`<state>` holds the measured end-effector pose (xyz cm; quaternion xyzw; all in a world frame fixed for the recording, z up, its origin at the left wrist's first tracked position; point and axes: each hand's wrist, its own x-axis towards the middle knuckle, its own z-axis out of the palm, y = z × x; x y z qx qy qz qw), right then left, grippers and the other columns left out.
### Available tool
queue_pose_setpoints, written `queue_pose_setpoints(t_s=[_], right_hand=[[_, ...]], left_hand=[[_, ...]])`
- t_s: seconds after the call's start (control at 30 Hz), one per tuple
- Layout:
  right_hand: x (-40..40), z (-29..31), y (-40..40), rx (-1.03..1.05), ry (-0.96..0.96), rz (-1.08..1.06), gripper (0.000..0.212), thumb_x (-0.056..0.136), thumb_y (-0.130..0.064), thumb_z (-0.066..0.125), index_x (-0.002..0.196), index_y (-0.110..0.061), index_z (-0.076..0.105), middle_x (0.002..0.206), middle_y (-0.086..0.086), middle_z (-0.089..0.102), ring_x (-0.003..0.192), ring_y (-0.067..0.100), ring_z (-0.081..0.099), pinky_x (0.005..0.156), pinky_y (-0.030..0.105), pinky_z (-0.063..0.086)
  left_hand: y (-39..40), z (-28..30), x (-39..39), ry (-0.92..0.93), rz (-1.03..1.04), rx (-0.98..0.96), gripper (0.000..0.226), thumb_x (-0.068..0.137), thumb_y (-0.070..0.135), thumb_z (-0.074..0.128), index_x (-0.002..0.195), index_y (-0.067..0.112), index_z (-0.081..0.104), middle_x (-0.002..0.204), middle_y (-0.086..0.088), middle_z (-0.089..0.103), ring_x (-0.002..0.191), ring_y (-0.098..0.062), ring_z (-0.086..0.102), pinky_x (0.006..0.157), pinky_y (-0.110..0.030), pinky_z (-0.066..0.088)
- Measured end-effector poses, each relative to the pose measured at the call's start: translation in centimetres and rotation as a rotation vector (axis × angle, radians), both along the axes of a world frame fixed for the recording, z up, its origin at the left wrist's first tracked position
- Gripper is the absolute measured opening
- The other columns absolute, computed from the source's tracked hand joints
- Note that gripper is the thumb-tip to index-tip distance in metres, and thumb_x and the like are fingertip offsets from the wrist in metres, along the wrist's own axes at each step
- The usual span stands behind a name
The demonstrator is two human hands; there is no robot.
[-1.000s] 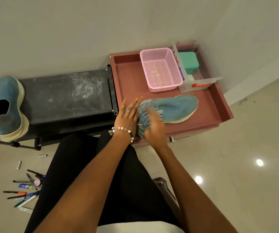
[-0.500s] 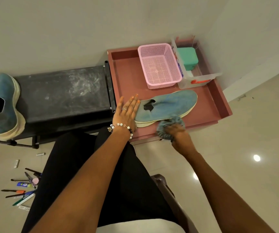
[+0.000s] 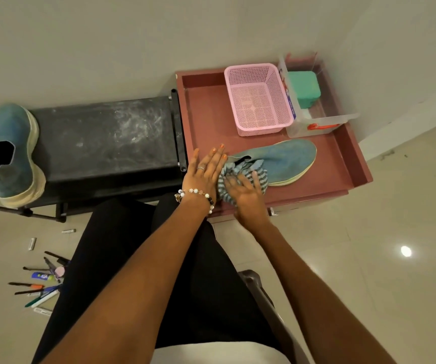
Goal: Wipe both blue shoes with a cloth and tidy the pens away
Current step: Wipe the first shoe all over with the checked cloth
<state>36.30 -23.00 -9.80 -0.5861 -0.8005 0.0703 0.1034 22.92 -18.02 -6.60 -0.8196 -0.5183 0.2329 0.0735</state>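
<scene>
Shoe 1 point(image 3: 287, 160) lies on its side in the red tray point(image 3: 353, 164), heel toward me. My left hand point(image 3: 206, 172), fingers straight, presses flat against the heel to stop it sliding. My right hand point(image 3: 245, 190) presses the striped cloth point(image 3: 240, 172) over the collar, fingers spread. Shoe 2 point(image 3: 12, 153) waits on the black bench point(image 3: 106, 132), apparently untouched. Pens point(image 3: 41, 287) lie scattered on the floor; the pink basket point(image 3: 258, 98) looks like their likely destination.

Plain pale walls point(image 3: 106, 43) meet in a corner at the upper right. The floor point(image 3: 395, 298) is glossy beige tile, with a bright round light reflection point(image 3: 406, 251) on it. A scuffed black counter point(image 3: 101, 137) stands against the wall, touching a reddish-brown counter point(image 3: 206, 122) with raised edges.
</scene>
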Motion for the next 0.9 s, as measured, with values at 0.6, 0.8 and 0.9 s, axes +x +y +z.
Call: queue_pose_setpoints(t_s=[0.6,0.8,0.9], right_hand=[[4.7,3.0,2.7,0.089,0.763,-0.958,0.016,0.079,-0.014,0.061,0.093,-0.008,0.062,0.087,0.008,0.065,0.082,0.026,0.062,0.073,0.046,0.054],[-1.7,0.4,-0.5,-0.078,0.043,-0.228,0.051,0.067,-0.009,0.069,0.118,-0.009,0.063,0.114,0.009,0.067,0.108,0.027,0.059,0.096,0.042,0.031],[0.5,0.2,-0.2,-0.028,-0.136,-0.069,0.054,0.076,-0.009,0.063,0.129,-0.011,0.056,0.123,0.007,0.064,0.119,0.024,0.054,0.099,0.043,0.024]], left_hand=[[0.2,-0.3,-0.2,-0.112,0.038,-0.062,0.091,0.096,0.059,0.031,0.145,0.011,-0.029,0.153,-0.006,-0.035,0.145,-0.02,-0.022,0.112,-0.05,-0.018],[0.1,-0.2,-0.1,-0.067,0.028,-0.022,0.077,0.1,0.034,0.027,0.143,0.011,-0.032,0.153,-0.006,-0.035,0.145,-0.019,-0.022,0.11,-0.051,-0.02],[0.1,-0.3,0.0,-0.047,0.032,-0.018,0.073,0.1,0.03,0.024,0.143,0.011,-0.032,0.153,-0.005,-0.035,0.145,-0.019,-0.023,0.109,-0.052,-0.021]])
